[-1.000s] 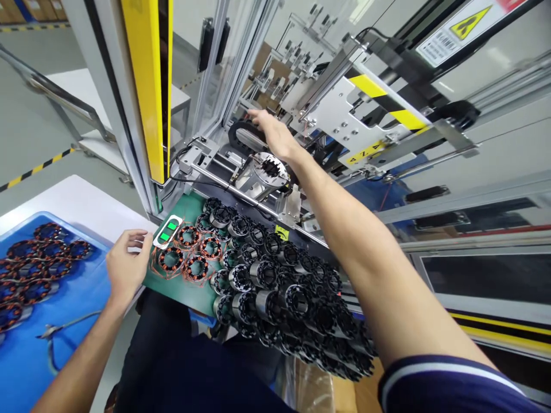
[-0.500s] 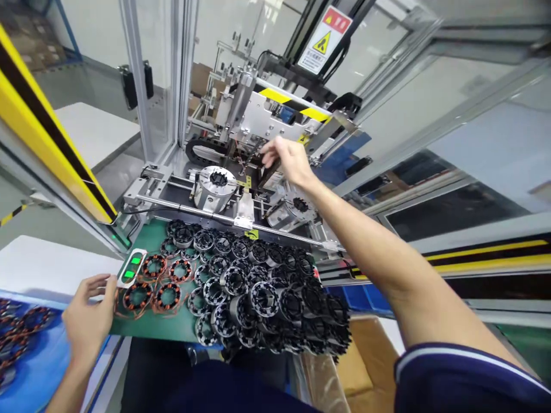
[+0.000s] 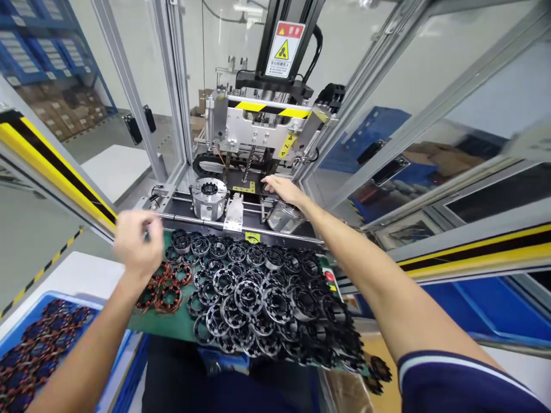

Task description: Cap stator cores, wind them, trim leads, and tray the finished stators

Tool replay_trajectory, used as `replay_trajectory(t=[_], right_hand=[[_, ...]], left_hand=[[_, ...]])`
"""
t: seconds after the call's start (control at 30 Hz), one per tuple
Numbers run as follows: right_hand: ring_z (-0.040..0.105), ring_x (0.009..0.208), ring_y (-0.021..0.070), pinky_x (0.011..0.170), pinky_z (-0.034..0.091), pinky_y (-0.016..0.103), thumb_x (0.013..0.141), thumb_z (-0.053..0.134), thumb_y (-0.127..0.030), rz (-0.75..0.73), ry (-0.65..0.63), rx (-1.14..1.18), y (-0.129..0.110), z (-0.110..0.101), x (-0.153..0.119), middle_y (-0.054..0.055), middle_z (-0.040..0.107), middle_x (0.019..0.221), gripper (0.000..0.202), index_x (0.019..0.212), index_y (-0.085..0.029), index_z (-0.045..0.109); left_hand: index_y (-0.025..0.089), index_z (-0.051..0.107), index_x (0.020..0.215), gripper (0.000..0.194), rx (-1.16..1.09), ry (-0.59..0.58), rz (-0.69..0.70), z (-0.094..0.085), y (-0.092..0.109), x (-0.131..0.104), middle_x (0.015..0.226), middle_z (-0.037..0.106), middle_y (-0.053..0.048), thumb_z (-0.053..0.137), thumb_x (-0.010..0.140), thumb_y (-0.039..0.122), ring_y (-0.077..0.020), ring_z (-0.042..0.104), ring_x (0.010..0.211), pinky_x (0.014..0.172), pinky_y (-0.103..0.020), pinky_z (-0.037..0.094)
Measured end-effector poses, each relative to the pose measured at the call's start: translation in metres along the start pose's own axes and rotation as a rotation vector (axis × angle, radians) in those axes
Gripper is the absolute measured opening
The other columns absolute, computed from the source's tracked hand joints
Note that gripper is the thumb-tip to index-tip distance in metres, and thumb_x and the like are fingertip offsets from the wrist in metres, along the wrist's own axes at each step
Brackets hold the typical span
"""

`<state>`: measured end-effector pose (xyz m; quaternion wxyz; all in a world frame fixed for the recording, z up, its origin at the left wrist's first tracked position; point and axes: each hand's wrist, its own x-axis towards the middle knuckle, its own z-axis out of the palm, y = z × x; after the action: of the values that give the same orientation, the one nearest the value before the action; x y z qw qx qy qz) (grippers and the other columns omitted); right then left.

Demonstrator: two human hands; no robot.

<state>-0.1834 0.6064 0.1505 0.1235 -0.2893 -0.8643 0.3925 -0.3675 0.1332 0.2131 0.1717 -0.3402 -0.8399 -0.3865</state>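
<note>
My left hand [image 3: 138,240], smeared by motion, is raised over the left end of the green table [image 3: 166,324], above several copper-wound rings [image 3: 169,297]. Its fingers look curled, but whether they hold anything is hidden. My right hand [image 3: 279,188] reaches into the machine, over the right round metal fixture [image 3: 284,217], its fingers bent; what lies between them is too small to tell. The left metal fixture [image 3: 209,198] carries a black toothed ring [image 3: 209,188]. Stacked black and silver rings [image 3: 248,295] cover most of the green table.
A blue tray [image 3: 97,303] of wound rings stands at the lower left. Yellow-black posts [image 3: 55,172] flank the opening. A metal rail [image 3: 245,229] runs along the machine's front. The machine head [image 3: 262,135] hangs above the fixtures. A red button [image 3: 329,276] is at the right.
My left hand has risen from beside the panel with green lights and moved right. My right hand has moved lower, towards the right fixture. The camera view has shifted.
</note>
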Motion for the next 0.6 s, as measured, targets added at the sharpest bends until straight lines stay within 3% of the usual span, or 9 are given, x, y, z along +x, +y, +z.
replay_trajectory(t=[0.07, 0.13, 0.23, 0.3, 0.37, 0.43, 0.5, 0.6], right_hand=[[0.084, 0.127, 0.028, 0.123, 0.068, 0.056, 0.124, 0.074, -0.065, -0.057, 0.046, 0.03, -0.009, -0.004, -0.006, 0.011, 0.087, 0.136, 0.049, 0.14, -0.02, 0.084], [0.085, 0.129, 0.0296, 0.128, 0.066, 0.057, 0.125, 0.068, -0.069, -0.133, 0.1, 0.066, -0.021, -0.014, -0.022, 0.012, 0.089, 0.136, 0.053, 0.138, -0.021, 0.086], [0.087, 0.129, 0.035, 0.129, 0.065, 0.057, 0.125, 0.054, -0.078, -0.24, 0.178, 0.117, -0.037, -0.036, -0.076, 0.011, 0.092, 0.134, 0.062, 0.135, -0.029, 0.091], [0.088, 0.127, 0.0379, 0.125, 0.067, 0.059, 0.123, 0.054, -0.081, -0.282, 0.215, 0.133, -0.036, -0.051, -0.134, 0.008, 0.093, 0.132, 0.061, 0.135, -0.035, 0.093], [0.088, 0.123, 0.0376, 0.12, 0.069, 0.059, 0.12, 0.062, -0.081, -0.284, 0.249, 0.139, -0.021, -0.062, -0.204, 0.006, 0.094, 0.129, 0.054, 0.136, -0.04, 0.094], [0.089, 0.114, 0.0348, 0.112, 0.071, 0.054, 0.116, 0.072, -0.078, -0.228, 0.311, 0.14, 0.008, -0.063, -0.277, 0.007, 0.094, 0.125, 0.05, 0.134, -0.037, 0.095], [0.089, 0.104, 0.0297, 0.104, 0.072, 0.046, 0.118, 0.071, -0.077, -0.085, 0.457, 0.168, 0.044, -0.049, -0.346, 0.008, 0.094, 0.117, 0.054, 0.134, -0.032, 0.093], [0.089, 0.095, 0.029, 0.095, 0.073, 0.045, 0.121, 0.062, -0.076, 0.119, 0.597, 0.142, 0.097, -0.002, -0.425, 0.012, 0.093, 0.112, 0.06, 0.132, -0.025, 0.09]], left_hand=[[0.029, 0.079, 0.117, 0.022, 0.042, -0.152, 0.072, 0.053, 0.044, 0.065, 0.138, 0.082, -0.017, 0.063, 0.11, 0.044, -0.0454, 0.075, 0.145, 0.127, -0.075, 0.061], [0.023, 0.082, 0.114, 0.019, 0.107, -0.305, 0.072, 0.106, 0.075, 0.115, 0.135, 0.084, -0.021, 0.069, 0.113, 0.037, -0.0465, 0.074, 0.145, 0.128, -0.071, 0.06], [0.017, 0.084, 0.128, 0.03, 0.206, -0.432, 0.01, 0.166, 0.093, 0.154, 0.145, 0.083, -0.017, 0.08, 0.119, 0.046, -0.0394, 0.076, 0.147, 0.133, -0.068, 0.059], [0.017, 0.083, 0.139, 0.041, 0.249, -0.484, -0.035, 0.184, 0.093, 0.162, 0.15, 0.082, -0.014, 0.085, 0.118, 0.053, -0.0354, 0.078, 0.145, 0.132, -0.065, 0.062], [0.017, 0.083, 0.141, 0.045, 0.274, -0.506, -0.059, 0.184, 0.092, 0.165, 0.153, 0.082, -0.016, 0.082, 0.119, 0.056, -0.0367, 0.078, 0.146, 0.133, -0.066, 0.06], [0.015, 0.084, 0.141, 0.047, 0.277, -0.479, -0.045, 0.167, 0.09, 0.163, 0.156, 0.081, -0.023, 0.069, 0.123, 0.055, -0.0415, 0.074, 0.152, 0.137, -0.068, 0.055], [0.012, 0.082, 0.146, 0.054, 0.251, -0.409, 0.01, 0.132, 0.085, 0.151, 0.162, 0.079, -0.029, 0.052, 0.124, 0.051, -0.0444, 0.068, 0.159, 0.14, -0.067, 0.05], [0.013, 0.079, 0.151, 0.061, 0.181, -0.314, 0.134, 0.05, 0.061, 0.096, 0.164, 0.081, -0.022, 0.054, 0.115, 0.056, -0.0348, 0.067, 0.159, 0.146, -0.057, 0.047]])
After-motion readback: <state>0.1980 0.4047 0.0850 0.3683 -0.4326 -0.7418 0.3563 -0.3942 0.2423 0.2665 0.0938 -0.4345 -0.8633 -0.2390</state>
